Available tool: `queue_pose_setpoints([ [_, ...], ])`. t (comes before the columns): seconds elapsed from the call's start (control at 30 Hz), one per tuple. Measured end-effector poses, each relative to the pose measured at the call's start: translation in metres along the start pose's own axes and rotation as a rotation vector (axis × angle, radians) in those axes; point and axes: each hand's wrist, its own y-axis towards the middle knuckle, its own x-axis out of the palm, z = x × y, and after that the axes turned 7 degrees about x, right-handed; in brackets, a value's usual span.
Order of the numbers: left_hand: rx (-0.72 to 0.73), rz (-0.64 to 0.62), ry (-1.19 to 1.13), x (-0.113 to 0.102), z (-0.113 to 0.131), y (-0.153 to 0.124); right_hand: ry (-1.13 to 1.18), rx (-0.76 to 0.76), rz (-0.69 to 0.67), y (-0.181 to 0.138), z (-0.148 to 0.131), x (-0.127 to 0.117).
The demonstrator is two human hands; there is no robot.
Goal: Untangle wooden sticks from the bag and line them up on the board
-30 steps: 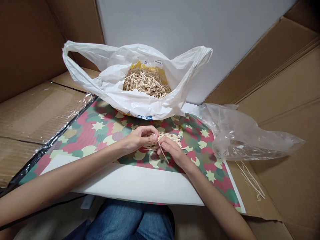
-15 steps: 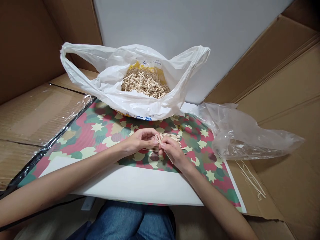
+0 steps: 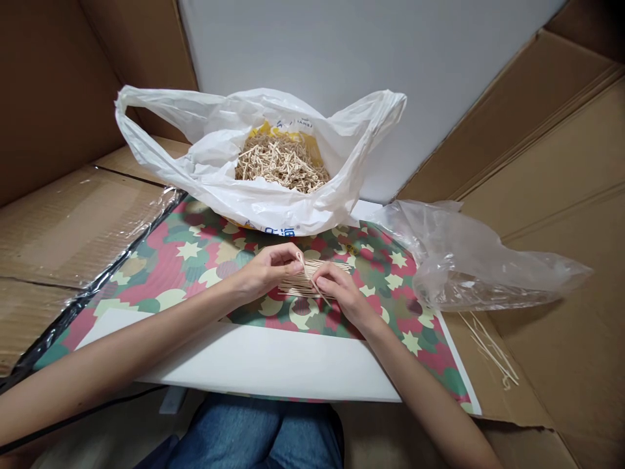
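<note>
My left hand (image 3: 266, 272) and my right hand (image 3: 344, 293) meet over a flat row of thin wooden sticks (image 3: 312, 279) lying on a patterned board (image 3: 195, 251). Between them they pinch a single thin stick (image 3: 312, 280) that slants across the row. My left fingertips grip its upper end, my right fingers its lower part. Behind them stands a white plastic bag (image 3: 254, 163) heaped with several short wooden pieces (image 3: 280, 163).
A clear plastic bag (image 3: 469, 260) lies crumpled at the right. A few loose thin sticks (image 3: 491, 352) rest on the cardboard (image 3: 551, 228) beside the board. Cardboard sheets line both sides, and a white panel (image 3: 342, 52) stands behind. My jeans-clad knees (image 3: 254, 433) show below.
The stick between my fingers has been turned and re-gripped, from slanting down to the right, to bunched at my fingertips, to slanting again. Both hands have shifted slightly upward over the row.
</note>
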Motion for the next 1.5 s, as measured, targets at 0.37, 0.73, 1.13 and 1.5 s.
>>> queue_pose_setpoints([
  [0.37, 0.116, 0.053, 0.100, -0.011, 0.006, 0.002, 0.007, 0.142, -0.217, 0.003, 0.003, -0.011],
  [0.73, -0.103, -0.137, 0.095, -0.005, 0.004, -0.001, 0.172, 0.104, 0.081, 0.002, 0.005, -0.003],
  [1.13, -0.115, -0.319, 0.110, -0.005, -0.008, -0.002, 0.279, 0.108, 0.031, 0.003, 0.005, 0.013],
  [1.5, -0.082, -0.243, 0.199, 0.001, -0.007, -0.002, 0.420, 0.185, -0.001, -0.001, 0.009, 0.019],
])
